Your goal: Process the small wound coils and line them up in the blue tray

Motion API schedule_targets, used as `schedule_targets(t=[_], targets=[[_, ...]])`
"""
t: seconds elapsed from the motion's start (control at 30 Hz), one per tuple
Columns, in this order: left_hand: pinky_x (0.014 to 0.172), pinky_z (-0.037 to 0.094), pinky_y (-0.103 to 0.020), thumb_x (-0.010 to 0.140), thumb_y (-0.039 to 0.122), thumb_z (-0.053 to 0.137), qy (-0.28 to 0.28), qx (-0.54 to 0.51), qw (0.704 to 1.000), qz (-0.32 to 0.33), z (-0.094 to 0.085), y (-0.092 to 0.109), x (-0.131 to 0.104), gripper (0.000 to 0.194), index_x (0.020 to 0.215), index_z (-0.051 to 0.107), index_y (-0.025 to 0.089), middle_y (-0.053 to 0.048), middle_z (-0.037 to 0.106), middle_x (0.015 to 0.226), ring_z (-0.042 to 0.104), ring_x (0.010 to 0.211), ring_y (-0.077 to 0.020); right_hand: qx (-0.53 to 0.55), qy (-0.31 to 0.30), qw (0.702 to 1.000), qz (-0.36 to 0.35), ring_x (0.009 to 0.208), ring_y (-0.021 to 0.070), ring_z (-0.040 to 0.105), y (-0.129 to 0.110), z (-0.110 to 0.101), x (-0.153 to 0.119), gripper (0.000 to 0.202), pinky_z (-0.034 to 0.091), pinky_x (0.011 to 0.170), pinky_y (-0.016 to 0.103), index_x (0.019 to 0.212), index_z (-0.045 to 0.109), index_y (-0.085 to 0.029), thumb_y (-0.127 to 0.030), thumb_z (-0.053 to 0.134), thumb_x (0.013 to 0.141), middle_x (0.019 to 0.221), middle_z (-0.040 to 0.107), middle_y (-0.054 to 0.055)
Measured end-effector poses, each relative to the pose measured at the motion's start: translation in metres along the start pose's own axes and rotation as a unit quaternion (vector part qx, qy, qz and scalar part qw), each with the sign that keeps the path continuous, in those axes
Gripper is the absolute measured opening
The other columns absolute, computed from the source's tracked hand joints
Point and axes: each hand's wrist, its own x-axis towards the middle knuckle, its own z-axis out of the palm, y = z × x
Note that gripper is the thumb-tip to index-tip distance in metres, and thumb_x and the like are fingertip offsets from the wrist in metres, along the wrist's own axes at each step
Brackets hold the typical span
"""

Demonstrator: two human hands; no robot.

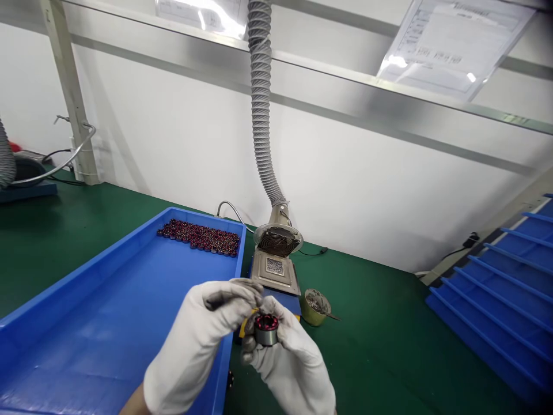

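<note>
Low in the head view, my right hand [298,351] wears a white glove with darkened fingertips. Its fingers are closed around a small motor stator [266,334], a grey metal cylinder with dark red windings showing at the top. My left hand [211,314], gloved too, is pinched just above and left of the stator. Whatever its fingertips hold, if anything, is hidden. Behind both hands stands a small heating plate [276,271] with a silvery top and a blue body, partly covered by the gloves.
At left, a large blue tray [142,300] holds many dark red windings-topped parts [201,237] at its far end. A grey extraction hose [261,104] hangs over the plate. A yellowish cup [315,308] with a stick stands right. Stacked blue trays [496,300] lean at far right.
</note>
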Motion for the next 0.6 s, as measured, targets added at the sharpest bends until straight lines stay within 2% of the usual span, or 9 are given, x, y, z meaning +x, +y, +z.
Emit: schedule_targets(t=[0.07,0.17,0.23,0.33,0.4,0.47,0.5,0.57,0.6], targets=[[0.075,0.054,-0.019,0.067,0.029,0.076,0.025,0.033,0.999,0.032,-0.004,0.005,0.001,0.006,0.071,0.072,0.028,0.004,0.073,0.075,0.067,0.081,-0.0140,-0.015,0.008,1.000,0.000,0.067,0.0151,0.067,-0.003,-0.002,-0.002,0.019,0.051,0.062,0.026,0.086,0.064,-0.019,-0.022,0.072,0.068,0.078,0.071,0.004],[0.073,0.055,-0.021,0.059,0.011,0.074,-0.044,0.152,0.987,-0.011,-0.003,0.012,0.000,0.027,0.080,0.073,0.027,0.001,0.073,0.088,0.067,0.084,-0.0177,-0.037,0.039,0.998,-0.028,0.069,0.0158,0.066,-0.005,-0.002,-0.004,0.020,0.052,0.063,0.030,0.086,0.063,-0.020,-0.023,0.071,0.068,0.083,0.070,0.004],[0.060,0.054,-0.020,0.063,0.007,0.068,-0.065,0.163,0.984,-0.036,0.002,0.012,-0.002,0.022,0.075,0.073,0.025,0.000,0.071,0.083,0.066,0.072,-0.0159,-0.047,0.052,0.996,-0.046,0.070,0.0158,0.065,-0.004,-0.001,-0.005,0.021,0.052,0.067,0.032,0.086,0.064,-0.021,-0.023,0.073,0.067,0.085,0.070,0.003],[0.050,0.051,-0.018,0.070,0.009,0.064,-0.037,0.122,0.992,0.018,0.007,0.009,-0.009,0.016,0.066,0.070,0.024,0.002,0.067,0.073,0.061,0.060,-0.0111,-0.079,0.065,0.992,-0.073,0.071,0.0141,0.064,-0.002,0.001,-0.001,0.022,0.051,0.069,0.029,0.084,0.063,-0.021,-0.022,0.074,0.065,0.083,0.068,0.002],[0.057,0.052,-0.020,0.072,0.012,0.066,-0.030,0.106,0.992,0.061,0.007,0.008,-0.012,0.015,0.068,0.070,0.026,0.003,0.067,0.075,0.062,0.066,-0.0120,-0.135,0.078,0.979,-0.134,0.069,0.0137,0.063,0.000,-0.001,0.003,0.024,0.051,0.065,0.026,0.080,0.061,-0.020,-0.021,0.077,0.062,0.080,0.068,0.001],[0.067,0.053,-0.019,0.073,0.017,0.068,0.019,0.091,0.993,0.069,0.004,0.010,-0.013,0.012,0.070,0.070,0.028,0.005,0.069,0.078,0.063,0.076,-0.0124,-0.234,0.100,0.935,-0.246,0.069,0.0140,0.064,0.004,-0.007,0.007,0.025,0.051,0.063,0.024,0.076,0.058,-0.020,-0.016,0.077,0.061,0.079,0.067,0.001],[0.070,0.053,-0.018,0.072,0.019,0.070,0.051,0.091,0.993,0.050,0.003,0.011,-0.012,0.010,0.074,0.071,0.029,0.005,0.070,0.082,0.064,0.080,-0.0123,-0.295,0.114,0.895,-0.315,0.071,0.0143,0.065,0.006,-0.010,0.009,0.027,0.052,0.063,0.024,0.076,0.056,-0.021,-0.012,0.076,0.061,0.082,0.067,0.001],[0.079,0.050,-0.016,0.070,0.024,0.073,0.075,0.090,0.993,-0.024,0.003,0.011,-0.008,0.019,0.089,0.071,0.029,0.003,0.071,0.094,0.063,0.092,-0.0130,-0.421,0.141,0.780,-0.441,0.080,0.0150,0.065,0.012,-0.017,0.010,0.027,0.054,0.065,0.024,0.079,0.054,-0.022,-0.006,0.071,0.065,0.089,0.065,0.002],[0.083,0.049,-0.017,0.070,0.026,0.073,0.051,0.080,0.993,-0.072,0.005,0.009,-0.006,0.027,0.096,0.069,0.028,0.002,0.071,0.099,0.063,0.096,-0.0142,-0.480,0.148,0.713,-0.489,0.084,0.0155,0.065,0.015,-0.019,0.010,0.028,0.055,0.068,0.025,0.081,0.054,-0.022,-0.003,0.069,0.067,0.094,0.064,0.003]])
